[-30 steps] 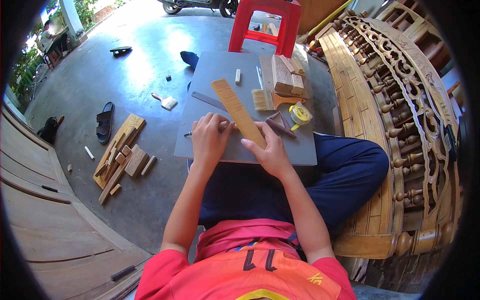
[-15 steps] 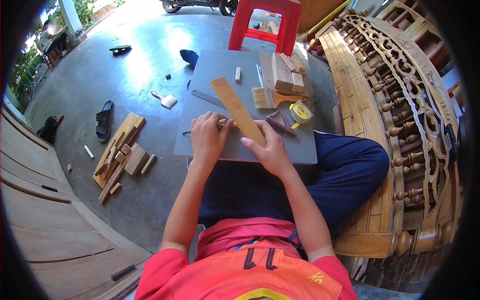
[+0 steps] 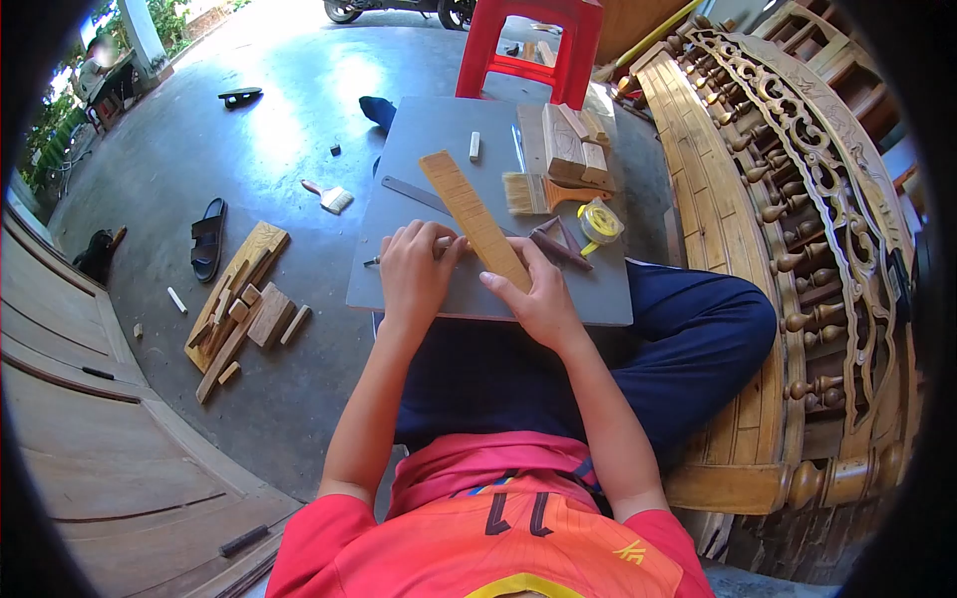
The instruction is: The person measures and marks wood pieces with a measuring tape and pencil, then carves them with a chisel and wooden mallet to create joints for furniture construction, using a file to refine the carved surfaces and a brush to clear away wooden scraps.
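My right hand (image 3: 538, 291) is closed around the lower end of a flat wooden strip (image 3: 467, 204), which slants up and away over the grey board (image 3: 374, 224). Beside it, my left hand (image 3: 413, 274) is closed on a slim pen (image 3: 373, 261); its dark end sticks out on the left, the rest mostly hidden by the fingers. A grey metal blade (image 3: 407, 192) runs behind the strip. To the right of the strip lie a dark brown angled piece (image 3: 561, 247), a yellow tape measure (image 3: 599, 221) and a wide paintbrush (image 3: 528, 193).
Wood blocks (image 3: 564, 149) and a white stick (image 3: 475, 147) rest on the board. A red stool (image 3: 528, 68) stands behind. Wood offcuts (image 3: 267, 317), a sandal (image 3: 207, 239) and a smaller brush (image 3: 334, 198) lie on the floor. A carved wooden bench (image 3: 688, 169) is at right.
Almost nothing differs: both hands keep their holds on the pen and strip, and the whole view has shifted very slightly.
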`<control>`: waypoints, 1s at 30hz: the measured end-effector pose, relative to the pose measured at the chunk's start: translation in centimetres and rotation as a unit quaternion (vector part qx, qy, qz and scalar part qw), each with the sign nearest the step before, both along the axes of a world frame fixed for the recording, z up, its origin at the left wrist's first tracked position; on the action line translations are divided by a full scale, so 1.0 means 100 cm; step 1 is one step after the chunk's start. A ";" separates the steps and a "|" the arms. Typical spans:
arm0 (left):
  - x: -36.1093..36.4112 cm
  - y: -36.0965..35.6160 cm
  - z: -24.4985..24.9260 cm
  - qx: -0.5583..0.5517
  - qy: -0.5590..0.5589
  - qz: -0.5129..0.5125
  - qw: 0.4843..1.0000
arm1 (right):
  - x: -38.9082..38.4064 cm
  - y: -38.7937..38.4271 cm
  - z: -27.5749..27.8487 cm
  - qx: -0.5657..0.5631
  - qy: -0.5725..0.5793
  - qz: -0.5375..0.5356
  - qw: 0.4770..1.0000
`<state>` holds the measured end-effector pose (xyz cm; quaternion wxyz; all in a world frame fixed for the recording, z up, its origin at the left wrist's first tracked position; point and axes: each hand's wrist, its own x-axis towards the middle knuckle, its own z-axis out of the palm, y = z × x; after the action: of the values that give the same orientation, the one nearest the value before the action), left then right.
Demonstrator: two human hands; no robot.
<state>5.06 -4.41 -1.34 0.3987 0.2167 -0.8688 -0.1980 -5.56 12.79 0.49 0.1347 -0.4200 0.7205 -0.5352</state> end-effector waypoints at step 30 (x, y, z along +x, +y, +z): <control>-0.002 -0.003 -0.005 -0.001 -0.020 0.011 1.000 | 0.002 0.000 0.001 -0.009 -0.010 0.002 1.000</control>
<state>4.90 -4.67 -1.81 0.3837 0.2298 -0.8743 -0.1884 -5.38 12.81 0.58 0.1391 -0.4172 0.7136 -0.5454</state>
